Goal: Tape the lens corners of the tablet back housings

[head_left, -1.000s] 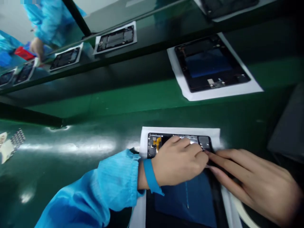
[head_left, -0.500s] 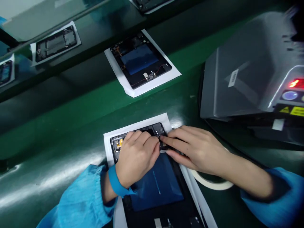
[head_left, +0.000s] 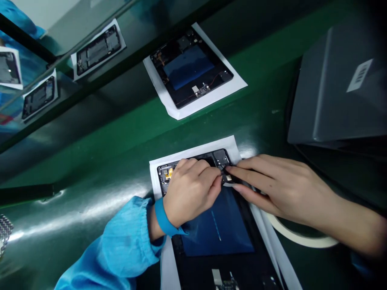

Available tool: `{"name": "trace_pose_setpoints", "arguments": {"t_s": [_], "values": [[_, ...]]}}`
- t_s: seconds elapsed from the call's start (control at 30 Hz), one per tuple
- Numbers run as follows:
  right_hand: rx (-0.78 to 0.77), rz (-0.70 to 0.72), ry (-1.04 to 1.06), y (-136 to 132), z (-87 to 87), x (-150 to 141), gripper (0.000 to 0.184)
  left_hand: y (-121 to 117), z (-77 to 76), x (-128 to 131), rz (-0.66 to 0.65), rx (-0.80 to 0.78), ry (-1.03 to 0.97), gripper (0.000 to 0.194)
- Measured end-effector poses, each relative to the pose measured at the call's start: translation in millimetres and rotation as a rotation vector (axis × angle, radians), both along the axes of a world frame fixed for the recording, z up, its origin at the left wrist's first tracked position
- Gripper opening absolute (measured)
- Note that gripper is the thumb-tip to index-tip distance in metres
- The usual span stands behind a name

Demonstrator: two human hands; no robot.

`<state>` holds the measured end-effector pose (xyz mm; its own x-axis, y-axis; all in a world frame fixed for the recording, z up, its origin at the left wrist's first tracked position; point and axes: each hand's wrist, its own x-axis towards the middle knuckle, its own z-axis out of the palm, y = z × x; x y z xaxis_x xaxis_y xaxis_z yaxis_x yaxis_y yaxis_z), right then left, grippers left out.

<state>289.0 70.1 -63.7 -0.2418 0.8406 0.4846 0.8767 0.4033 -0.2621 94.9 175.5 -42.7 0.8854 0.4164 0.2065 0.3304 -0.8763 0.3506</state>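
An opened tablet (head_left: 196, 264) with a large blue battery (head_left: 217, 229) lies on a white sheet (head_left: 169, 266) below me. My left hand (head_left: 192, 191), in a blue wristband (head_left: 165, 219), is closed over the tablet's upper part. Its thumb and index finger pinch together near the upper right corner; what they hold is hidden. From the right, my right hand (head_left: 281, 183) reaches in with fingers stretched. Its fingertips touch the parts by that corner, and its thumb is apart from them, close to a small pale strip (head_left: 229, 185).
Another opened tablet (head_left: 181, 96) lies on a white sheet further back. Reflections of devices show in the glossy panel behind. A grey machine (head_left: 338, 104) stands at right. A cream tape roll (head_left: 305, 241) sits under my right forearm. A chain-like metal object (head_left: 5, 231) is at the left edge.
The view has shifted left, so the tablets, machine and hands appear further right. My hands keep nearly the same pose at the tablet's upper right corner.
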Motion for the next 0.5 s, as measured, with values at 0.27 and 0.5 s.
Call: {"name": "trace_pose_setpoints", "arguments": {"t_s": [0.27,0.5], "values": [[-0.016,0.003,-0.026,0.8,1.4,1.1,0.019,-0.1,-0.3,0.2,-0.003,0.016,0.001,0.024],[-0.035,0.014,-0.043,0.2,0.2,0.4,0.023,-0.7,0.6,0.4,-0.014,-0.004,0.039,0.024]]}}
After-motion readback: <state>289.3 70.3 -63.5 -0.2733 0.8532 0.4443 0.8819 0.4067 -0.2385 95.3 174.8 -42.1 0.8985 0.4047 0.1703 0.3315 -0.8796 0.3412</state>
